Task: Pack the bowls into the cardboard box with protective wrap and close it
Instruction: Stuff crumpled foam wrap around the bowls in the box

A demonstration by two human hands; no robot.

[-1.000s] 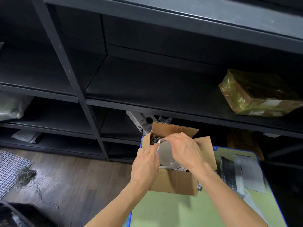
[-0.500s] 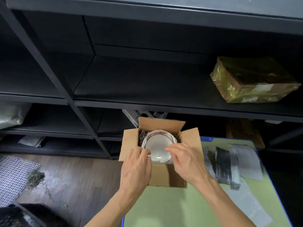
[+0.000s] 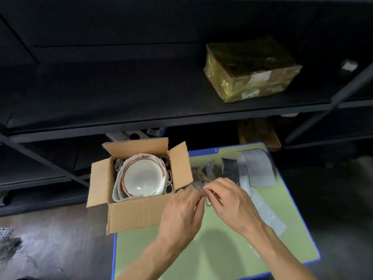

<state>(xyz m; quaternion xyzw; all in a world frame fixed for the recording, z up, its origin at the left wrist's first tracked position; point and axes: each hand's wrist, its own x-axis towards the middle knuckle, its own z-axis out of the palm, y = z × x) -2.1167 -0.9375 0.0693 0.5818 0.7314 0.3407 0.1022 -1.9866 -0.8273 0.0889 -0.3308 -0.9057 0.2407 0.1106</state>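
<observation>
An open cardboard box (image 3: 137, 214) stands on the left end of a green table top (image 3: 218, 245), its flaps spread outward. Inside lies a pale bowl with a reddish rim (image 3: 141, 174), nested in white wrap (image 3: 118, 190) with folded padding along the box walls. My left hand (image 3: 181, 211) and my right hand (image 3: 230, 201) meet just right of the box, fingertips pinched together on a small piece of wrapping material that is mostly hidden by the fingers. Both hands are outside the box.
More wrap sheets (image 3: 258, 168) and a dark mesh piece (image 3: 230, 168) lie on the table's far right. Black shelving stands behind, with a taped brown parcel (image 3: 250, 71) on the upper shelf. The box overhangs the table's left edge above the floor (image 3: 50, 249).
Both hands have left the box opening and moved right, meeting beside the box. The bowl in the box is now uncovered. The view has shifted right and down.
</observation>
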